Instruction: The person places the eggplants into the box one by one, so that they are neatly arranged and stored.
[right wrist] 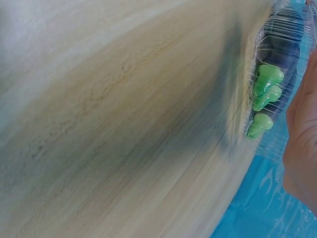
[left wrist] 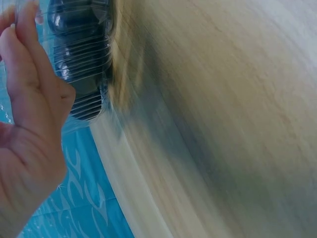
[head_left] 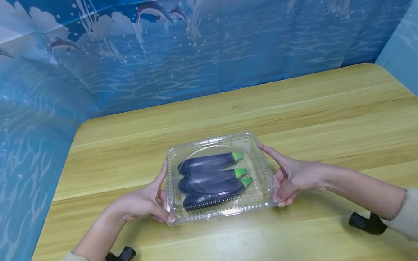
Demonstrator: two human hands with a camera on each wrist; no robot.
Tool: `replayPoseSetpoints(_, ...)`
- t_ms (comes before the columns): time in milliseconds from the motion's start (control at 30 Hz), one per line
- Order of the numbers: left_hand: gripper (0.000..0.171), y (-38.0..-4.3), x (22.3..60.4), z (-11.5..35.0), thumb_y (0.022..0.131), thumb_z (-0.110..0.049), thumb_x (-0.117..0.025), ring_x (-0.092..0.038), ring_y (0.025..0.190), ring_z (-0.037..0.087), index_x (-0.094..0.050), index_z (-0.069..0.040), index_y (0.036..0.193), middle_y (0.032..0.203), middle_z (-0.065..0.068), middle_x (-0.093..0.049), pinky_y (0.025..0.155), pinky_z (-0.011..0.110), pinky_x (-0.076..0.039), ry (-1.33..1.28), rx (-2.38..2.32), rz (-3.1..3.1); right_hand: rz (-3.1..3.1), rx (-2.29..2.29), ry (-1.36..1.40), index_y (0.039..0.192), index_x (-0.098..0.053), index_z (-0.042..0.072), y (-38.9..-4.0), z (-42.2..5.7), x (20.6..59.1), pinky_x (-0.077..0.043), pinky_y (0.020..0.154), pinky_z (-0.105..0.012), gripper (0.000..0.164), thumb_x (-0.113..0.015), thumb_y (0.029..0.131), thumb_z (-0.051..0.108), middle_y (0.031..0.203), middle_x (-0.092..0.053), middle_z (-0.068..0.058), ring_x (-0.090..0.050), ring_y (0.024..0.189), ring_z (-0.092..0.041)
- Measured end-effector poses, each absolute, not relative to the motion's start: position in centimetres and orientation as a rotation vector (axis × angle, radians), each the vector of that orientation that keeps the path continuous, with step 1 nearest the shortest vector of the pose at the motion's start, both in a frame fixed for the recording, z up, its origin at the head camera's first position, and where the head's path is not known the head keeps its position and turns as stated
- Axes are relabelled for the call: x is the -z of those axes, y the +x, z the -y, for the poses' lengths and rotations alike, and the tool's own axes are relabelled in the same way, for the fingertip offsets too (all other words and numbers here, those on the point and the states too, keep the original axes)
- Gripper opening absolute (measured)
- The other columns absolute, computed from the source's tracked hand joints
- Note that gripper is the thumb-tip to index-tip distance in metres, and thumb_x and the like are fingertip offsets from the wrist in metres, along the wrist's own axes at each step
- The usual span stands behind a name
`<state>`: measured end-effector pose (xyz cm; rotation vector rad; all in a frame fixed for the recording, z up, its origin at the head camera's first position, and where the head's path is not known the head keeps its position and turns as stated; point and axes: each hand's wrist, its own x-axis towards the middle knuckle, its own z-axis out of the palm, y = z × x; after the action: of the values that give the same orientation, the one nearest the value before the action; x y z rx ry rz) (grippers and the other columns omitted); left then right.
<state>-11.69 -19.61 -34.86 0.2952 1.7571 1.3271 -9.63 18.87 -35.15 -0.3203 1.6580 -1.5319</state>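
Note:
A clear plastic clamshell box [head_left: 260,186] with ribbed sides is held near the middle of the table, its lid down. Inside lie three dark purple eggplants [head_left: 206,164], side by side, their green stem ends [right wrist: 270,77] toward the right. My left hand [head_left: 148,201] grips the box's left edge, thumb at the near corner and fingers farther back. On the opposite edge, my right hand [head_left: 296,176] holds it the same way. Both wrist views show a shadow on the tabletop by the box, which appears raised slightly.
The wood-grain table [head_left: 228,255] has rounded far corners. A blue cloth [head_left: 197,59] printed with dolphins and waves hangs behind it and along both sides. Black wrist mounts [head_left: 120,259] stick out near the beige sleeves.

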Motion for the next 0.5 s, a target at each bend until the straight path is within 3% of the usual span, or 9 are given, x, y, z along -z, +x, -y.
replayPoseSetpoints(300, 0.137, -11.61, 34.44, 19.22, 0.064, 0.010, -0.076, -0.052, 0.064, 0.018, 0.028, -0.039, 0.140, 0.081, 0.014, -0.048, 0.059, 0.031, -0.055, 0.274, -1.251, -1.854, -1.656, 1.538, -0.315, 0.143, 0.023, 0.036, -9.54, -18.91, 35.25, -0.057, 0.060, -0.035, 0.123, -0.068, 0.075, -0.009, 0.076, -0.062, -0.016, -0.066, 0.069, -0.029)
replayPoseSetpoints(500, 0.137, -11.44, 34.40, 19.16, 0.067, 0.010, -0.074, -0.059, 0.067, 0.024, 0.033, -0.041, 0.136, 0.086, 0.018, -0.049, 0.066, 0.039, -0.057, 0.250, -1.254, -1.795, -1.655, 1.542, -0.322, 0.143, 0.024, 0.036, -9.64, -18.92, 35.36, -0.057, 0.060, -0.035, 0.124, -0.069, 0.074, -0.009, 0.076, -0.062, -0.014, -0.066, 0.070, -0.030)
